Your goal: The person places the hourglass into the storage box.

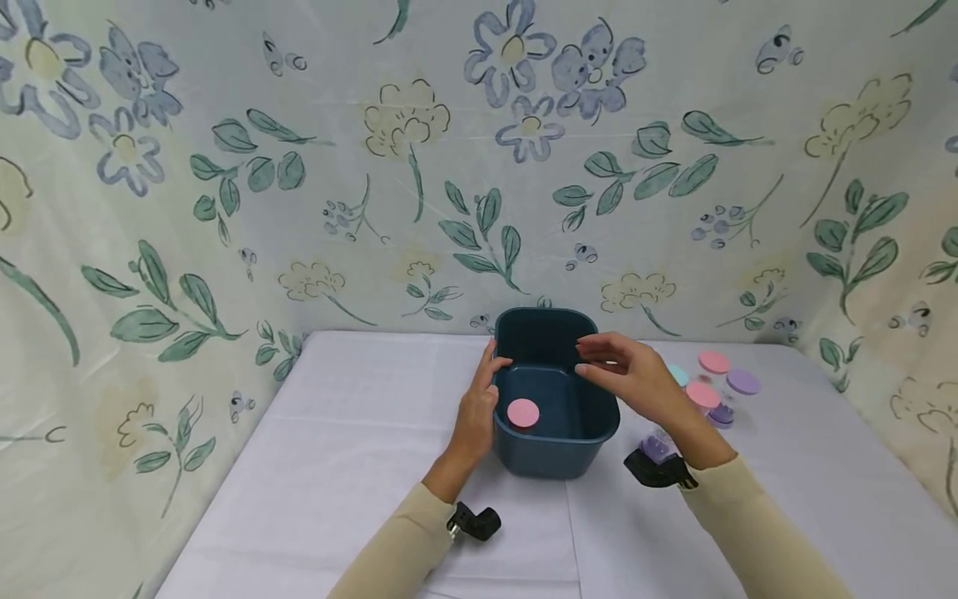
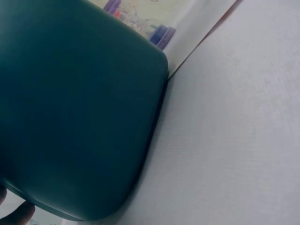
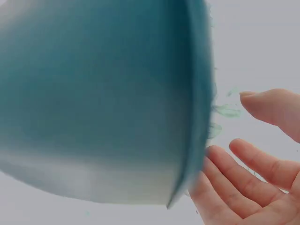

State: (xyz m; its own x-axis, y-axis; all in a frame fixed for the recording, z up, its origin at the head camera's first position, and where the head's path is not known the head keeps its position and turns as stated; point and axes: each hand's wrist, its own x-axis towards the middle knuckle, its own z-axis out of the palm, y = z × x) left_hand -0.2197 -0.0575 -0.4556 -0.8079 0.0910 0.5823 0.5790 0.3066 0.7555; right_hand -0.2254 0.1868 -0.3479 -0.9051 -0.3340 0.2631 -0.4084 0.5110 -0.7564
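Observation:
A dark blue plastic bin (image 1: 557,456) stands on the table between the hands. Inside it, near the front left corner, sits a small container with a round pink lid (image 1: 523,413). My left hand (image 1: 474,416) holds the bin's left side, with fingers over the rim; in the left wrist view its fingertips (image 2: 21,214) show at the rim. My right hand (image 1: 632,374) is over the bin's right rim, thumb and fingers spread apart with nothing between them. The right wrist view shows those fingers (image 3: 243,183) beside the bin's wall (image 3: 93,103).
Right of the bin, several small clear containers stand close together, with pink (image 1: 714,361), purple (image 1: 743,382) and teal (image 1: 678,375) lids. A purple item (image 1: 658,448) lies near the right wrist, partly hidden by its camera. A floral cloth (image 1: 419,166) hangs behind the white-covered table (image 1: 359,433).

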